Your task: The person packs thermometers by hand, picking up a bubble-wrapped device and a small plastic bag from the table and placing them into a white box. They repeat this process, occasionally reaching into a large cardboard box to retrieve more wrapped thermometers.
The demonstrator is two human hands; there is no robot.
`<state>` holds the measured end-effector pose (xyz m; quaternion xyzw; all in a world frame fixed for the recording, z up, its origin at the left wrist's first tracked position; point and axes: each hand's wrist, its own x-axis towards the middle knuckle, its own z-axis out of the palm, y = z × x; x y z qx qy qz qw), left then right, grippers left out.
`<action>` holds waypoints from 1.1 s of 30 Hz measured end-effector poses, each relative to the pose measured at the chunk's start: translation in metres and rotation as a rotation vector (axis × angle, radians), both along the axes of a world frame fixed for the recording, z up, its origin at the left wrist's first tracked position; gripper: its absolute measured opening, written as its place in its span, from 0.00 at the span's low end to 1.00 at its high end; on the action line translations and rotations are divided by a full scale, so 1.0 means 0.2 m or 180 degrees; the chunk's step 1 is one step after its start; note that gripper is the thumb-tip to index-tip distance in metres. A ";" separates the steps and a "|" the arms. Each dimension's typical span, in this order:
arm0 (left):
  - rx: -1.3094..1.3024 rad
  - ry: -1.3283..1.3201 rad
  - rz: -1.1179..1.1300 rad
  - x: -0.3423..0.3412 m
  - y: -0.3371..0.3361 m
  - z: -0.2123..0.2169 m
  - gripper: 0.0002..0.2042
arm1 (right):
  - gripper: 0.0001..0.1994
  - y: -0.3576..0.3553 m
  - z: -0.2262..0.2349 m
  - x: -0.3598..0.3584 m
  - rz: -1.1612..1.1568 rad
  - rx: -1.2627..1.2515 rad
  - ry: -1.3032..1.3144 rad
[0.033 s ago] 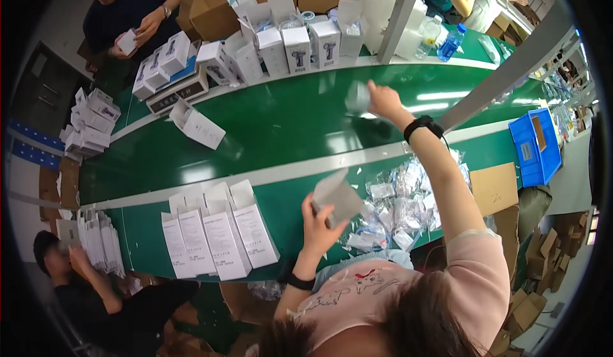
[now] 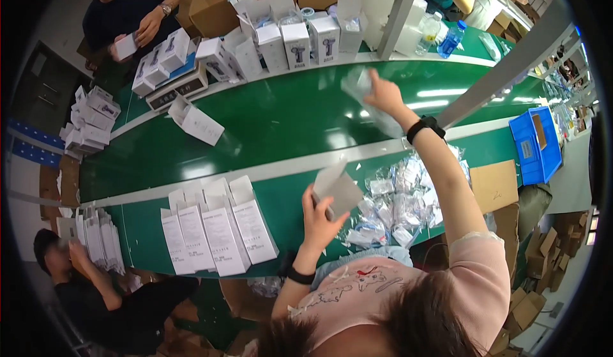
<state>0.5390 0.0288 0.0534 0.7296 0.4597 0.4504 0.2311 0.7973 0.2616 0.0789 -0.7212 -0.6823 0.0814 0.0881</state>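
Head view: left hand [image 2: 322, 227] curls fingers round an open grey-white cardboard box [image 2: 342, 196], best held lightly; right hand [image 2: 385, 95], fingers part-extended, meets a clear plastic bag [image 2: 355, 83], grip unclear.

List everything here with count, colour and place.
Belt: one, green, middle
Standing boxes: several, white, near left
Held box: one, white, centre
Plastic: apparently one, clear, above belt
Lying box: one, white, on belt
Packets: many, clear, right
Far boxes: many, white, top
Flat cartons: several, white, left
Bottles: two, clear/blue, top right
Bin: one, blue, right
Cardboard: much, brown, right, top
Workers: several, mixed clothing, left, top
Left hand: one, bare, holding box
Right hand: one, bare, at plastic
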 end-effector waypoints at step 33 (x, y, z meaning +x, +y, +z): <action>-0.0151 -0.0563 0.0077 0.22 -0.02 0.13 0.22 | 0.22 -1.07 -0.16 -0.16 0.0294 0.0533 0.4173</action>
